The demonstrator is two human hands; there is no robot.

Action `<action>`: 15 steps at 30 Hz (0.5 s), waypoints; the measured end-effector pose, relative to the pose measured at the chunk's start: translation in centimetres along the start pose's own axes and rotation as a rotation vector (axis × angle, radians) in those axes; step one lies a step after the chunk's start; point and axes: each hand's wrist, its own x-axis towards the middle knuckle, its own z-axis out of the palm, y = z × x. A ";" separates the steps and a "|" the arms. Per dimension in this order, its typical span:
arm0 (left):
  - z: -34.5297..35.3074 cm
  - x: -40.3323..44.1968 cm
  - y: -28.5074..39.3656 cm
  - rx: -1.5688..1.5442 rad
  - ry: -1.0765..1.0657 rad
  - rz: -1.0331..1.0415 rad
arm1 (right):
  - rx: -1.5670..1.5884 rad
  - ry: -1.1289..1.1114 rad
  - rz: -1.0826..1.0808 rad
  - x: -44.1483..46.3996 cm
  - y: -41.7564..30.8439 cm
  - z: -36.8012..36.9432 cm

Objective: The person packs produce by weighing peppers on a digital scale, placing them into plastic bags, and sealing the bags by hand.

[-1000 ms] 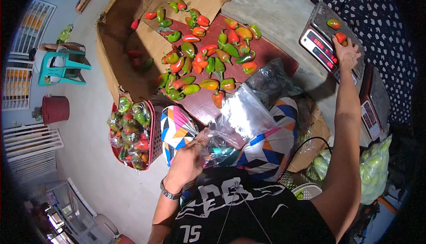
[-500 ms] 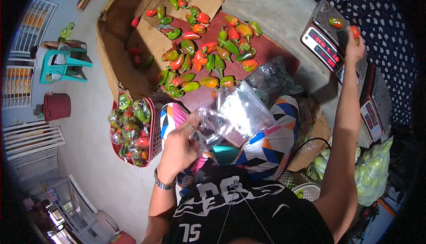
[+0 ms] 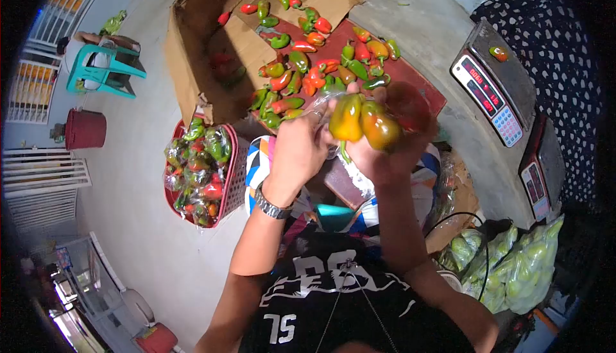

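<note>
Over my lap, my right hand [image 3: 385, 160] is closed around yellow-green and orange bell peppers [image 3: 346, 119]. A blurred dark red patch, perhaps another pepper, shows beside that hand. Close by on the left, my left hand [image 3: 296, 151], with a metal watch at its wrist, grips a clear plastic bag [image 3: 324, 101]. The bag's opening is partly hidden by the hands and peppers. One orange-green pepper [image 3: 498, 53] rests on the platform of the digital scale [image 3: 484, 90] at the right. Many loose red and green peppers [image 3: 298, 61] lie just beyond my hands.
Cardboard [image 3: 183, 58] borders the loose peppers on the left. A red basket [image 3: 236, 173] of bagged peppers stands left of my legs. At the right are a second scale [image 3: 536, 180] and bags of green produce [image 3: 529, 269]. A teal chair [image 3: 106, 64] stands far left.
My right hand has come from the scale to my lap, now holding peppers; one pepper stays on the scale. My left hand has moved up beside it with the plastic bag. The view has shifted.
</note>
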 end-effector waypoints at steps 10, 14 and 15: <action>1.4 -3.0 -0.9 -0.223 -0.054 -0.286 | -0.457 -0.004 -0.024 -1.8 4.4 -2.8; 0.8 -2.6 -1.8 -0.198 -0.012 -0.153 | -0.662 -0.044 0.057 -3.4 4.5 -4.4; 1.1 -2.6 -2.4 -0.197 0.001 -0.105 | -0.791 -0.080 0.054 -3.4 3.9 -4.5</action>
